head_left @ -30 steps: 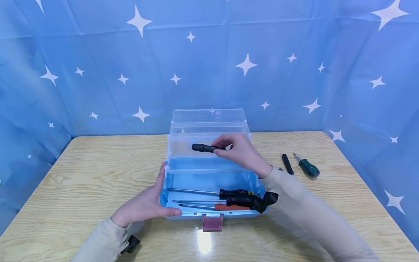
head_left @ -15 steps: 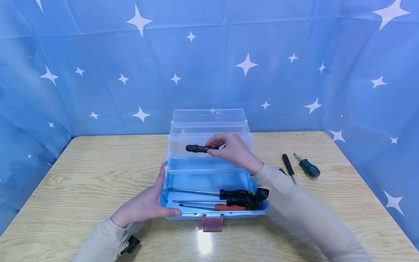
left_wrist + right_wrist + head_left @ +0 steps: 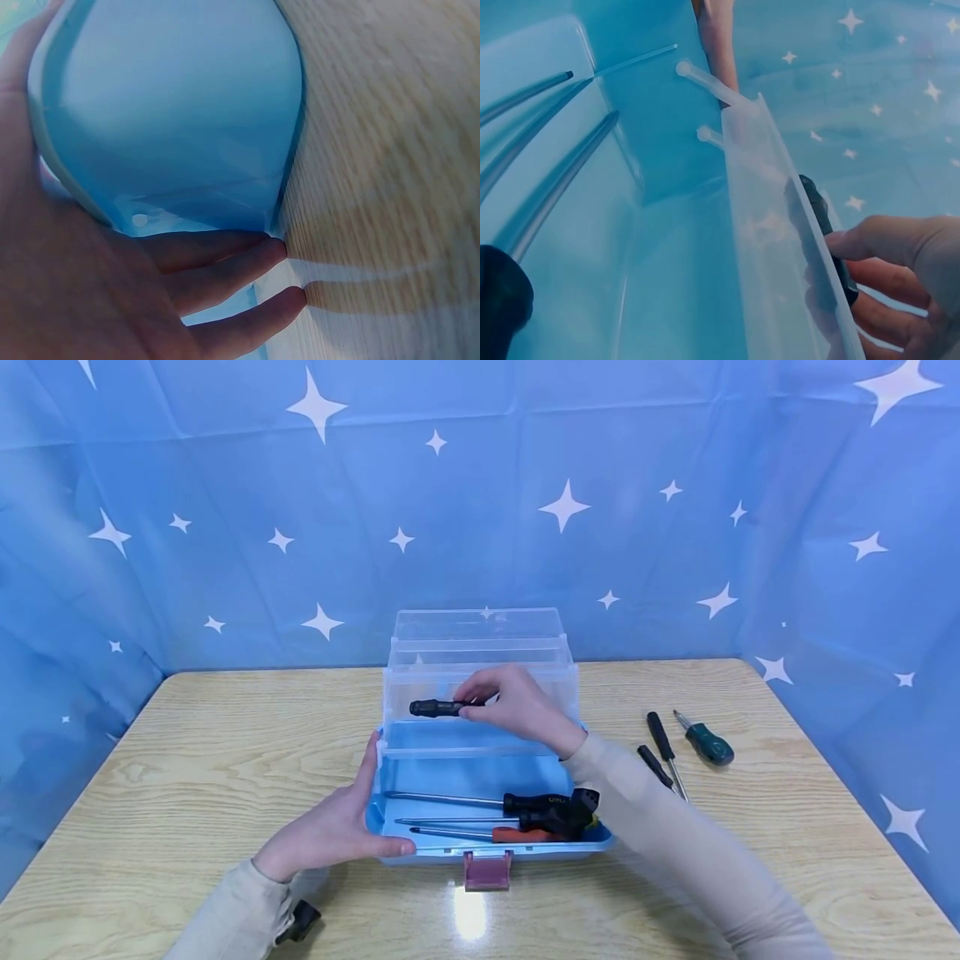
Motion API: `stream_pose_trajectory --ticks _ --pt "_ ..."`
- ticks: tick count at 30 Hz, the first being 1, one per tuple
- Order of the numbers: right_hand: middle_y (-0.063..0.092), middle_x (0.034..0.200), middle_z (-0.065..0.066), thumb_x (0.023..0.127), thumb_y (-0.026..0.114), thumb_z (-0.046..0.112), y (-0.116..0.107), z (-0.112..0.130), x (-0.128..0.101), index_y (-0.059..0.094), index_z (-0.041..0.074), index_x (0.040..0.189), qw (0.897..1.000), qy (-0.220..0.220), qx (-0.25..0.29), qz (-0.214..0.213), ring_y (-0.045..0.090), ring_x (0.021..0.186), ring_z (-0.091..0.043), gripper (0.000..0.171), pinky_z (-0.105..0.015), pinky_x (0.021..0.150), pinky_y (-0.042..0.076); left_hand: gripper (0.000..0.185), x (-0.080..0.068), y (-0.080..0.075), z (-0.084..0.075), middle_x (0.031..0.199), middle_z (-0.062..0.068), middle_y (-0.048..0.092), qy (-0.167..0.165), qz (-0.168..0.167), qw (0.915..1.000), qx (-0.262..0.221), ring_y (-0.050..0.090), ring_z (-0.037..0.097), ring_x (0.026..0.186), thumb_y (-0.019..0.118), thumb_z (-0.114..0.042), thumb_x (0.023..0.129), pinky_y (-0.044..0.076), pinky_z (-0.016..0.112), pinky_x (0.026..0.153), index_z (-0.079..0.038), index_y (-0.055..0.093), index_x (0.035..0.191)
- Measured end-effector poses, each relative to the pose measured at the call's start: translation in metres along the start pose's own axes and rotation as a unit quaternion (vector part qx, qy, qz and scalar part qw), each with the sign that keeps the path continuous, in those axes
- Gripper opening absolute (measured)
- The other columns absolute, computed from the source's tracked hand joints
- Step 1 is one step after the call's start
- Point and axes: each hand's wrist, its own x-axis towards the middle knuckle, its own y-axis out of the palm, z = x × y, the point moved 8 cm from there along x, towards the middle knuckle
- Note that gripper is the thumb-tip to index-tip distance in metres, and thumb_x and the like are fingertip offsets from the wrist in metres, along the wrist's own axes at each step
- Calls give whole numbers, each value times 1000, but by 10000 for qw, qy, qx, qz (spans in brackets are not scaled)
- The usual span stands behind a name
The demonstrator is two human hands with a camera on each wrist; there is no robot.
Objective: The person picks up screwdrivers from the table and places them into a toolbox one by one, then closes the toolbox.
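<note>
A person's right hand (image 3: 517,706) pinches a small black screwdriver (image 3: 437,707) by its shaft end, holding it level over the clear upper tray (image 3: 480,689) of an open blue toolbox (image 3: 487,777) in the middle of a wooden tabletop (image 3: 187,760). Only the ribbed black handle shows; the shaft and tip are hidden behind the fingers, and in the right wrist view the handle is blurred through the tray's clear wall. The left hand (image 3: 333,827) lies flat, fingers straight, against the toolbox's left end, thumb along its front edge; the left wrist view shows only blurred blue plastic and fingers. Three long screwdrivers (image 3: 487,817) lie in the blue bottom, their handles partly covered by the right sleeve (image 3: 675,843). To the right on the tabletop lie two slim black screwdrivers (image 3: 660,747) and a stubby green one (image 3: 705,745).
</note>
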Motion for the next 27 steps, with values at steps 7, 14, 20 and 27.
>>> stream_pose_trajectory --ticks 7,14,20,27 --pt "71 95 -2 87 71 8 12 4 4 74 5 102 9994 -119 170 287 64 86 -15 16 -31 76 52 131 0 -1 1 149 26 29 1 -19 9999 122 42 44 127 84 -32 76 37 60 98 -24 -23 151" --pt "71 95 -2 87 71 8 21 8 6 74 5 101 9984 -109 198 527 64 85 -14 15 -29 77 52 130 0 -1 1 149 25 31 -46 -17 9999 152 43 43 126 83 -33 76 38 59 98 -26 -23 151" --pt "70 96 -2 87 71 7 29 9 6 74 5 99 9969 -106 233 741 64 83 -12 13 -29 77 52 130 0 -1 2 149 26 29 -87 18 9999 136 43 42 127 83 -34 76 38 58 99 -24 -24 150" --pt "69 94 -2 88 70 6 32 10 5 74 5 98 9959 -159 208 867 65 81 -11 11 -26 75 53 129 0 0 0 149 25 29 74 41 9999 62 44 40 126 83 -31 77 38 57 99 -26 -24 150"
